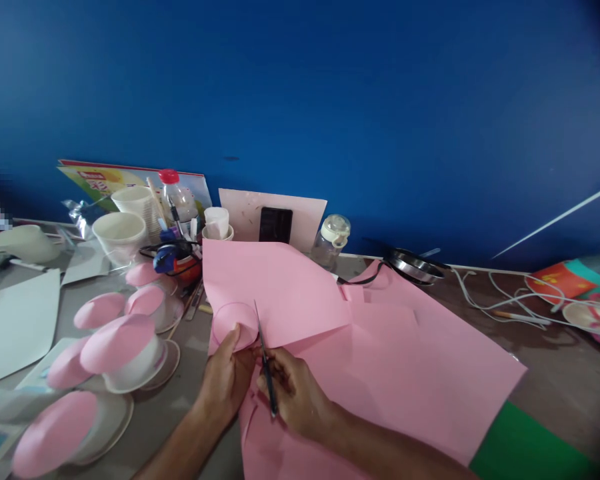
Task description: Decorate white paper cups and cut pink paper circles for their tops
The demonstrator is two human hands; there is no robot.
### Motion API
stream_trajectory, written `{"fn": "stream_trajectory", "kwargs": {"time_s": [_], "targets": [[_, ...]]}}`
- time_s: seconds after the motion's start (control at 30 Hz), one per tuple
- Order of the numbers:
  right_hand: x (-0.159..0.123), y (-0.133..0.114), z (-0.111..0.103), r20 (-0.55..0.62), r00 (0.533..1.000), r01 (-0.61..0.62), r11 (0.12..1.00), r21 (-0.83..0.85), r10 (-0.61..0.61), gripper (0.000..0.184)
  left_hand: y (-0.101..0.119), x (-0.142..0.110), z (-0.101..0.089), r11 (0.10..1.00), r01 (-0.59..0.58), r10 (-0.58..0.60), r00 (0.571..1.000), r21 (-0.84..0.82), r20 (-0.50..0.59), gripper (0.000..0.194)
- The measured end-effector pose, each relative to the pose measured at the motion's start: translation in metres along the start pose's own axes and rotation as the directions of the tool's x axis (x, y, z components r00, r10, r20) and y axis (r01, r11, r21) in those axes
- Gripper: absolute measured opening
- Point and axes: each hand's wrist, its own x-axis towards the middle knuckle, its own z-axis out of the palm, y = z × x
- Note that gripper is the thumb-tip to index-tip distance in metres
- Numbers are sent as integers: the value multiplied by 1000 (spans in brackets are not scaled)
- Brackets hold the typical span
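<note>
My left hand [229, 373] grips the lower left edge of a pink paper sheet [285, 280], its thumb on a circle drawn in a dark line. Closed around the handles of a pair of scissors [267, 373] is my right hand [300, 393]. The blades point up and away, at the right side of the drawn circle. Fingers of both hands nearly meet below the circle. More pink paper [380, 387] lies beneath, spread to the right. My right hand hides part of the scissor handles.
Several white paper cups with pink discs [117, 343] stand to the left. Behind are stacked cups [120, 233], a red-capped bottle [177, 197], a dark phone [275, 225] and a clear jar [331, 240]. A tape roll [414, 267] and white cables [500, 300] lie right, before the blue wall [330, 120].
</note>
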Motion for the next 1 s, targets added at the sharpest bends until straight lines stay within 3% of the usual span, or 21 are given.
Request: {"fn": "stream_trajectory", "kwargs": {"time_s": [0.13, 0.47, 1.0], "targets": [[0, 1, 0, -1, 1000, -16, 1000, 26, 16, 11, -1, 2, -2, 1000, 14, -13, 997, -5, 74, 26], [0, 2, -1, 18, 1000, -15, 997, 74, 13, 9, -3, 4, -6, 1000, 13, -14, 992, 8, 122, 27], [2, 2, -3, 40, 999, -36, 990, 139, 31, 10, -3, 5, -5, 1000, -30, 30, 999, 4, 36, 25]]}}
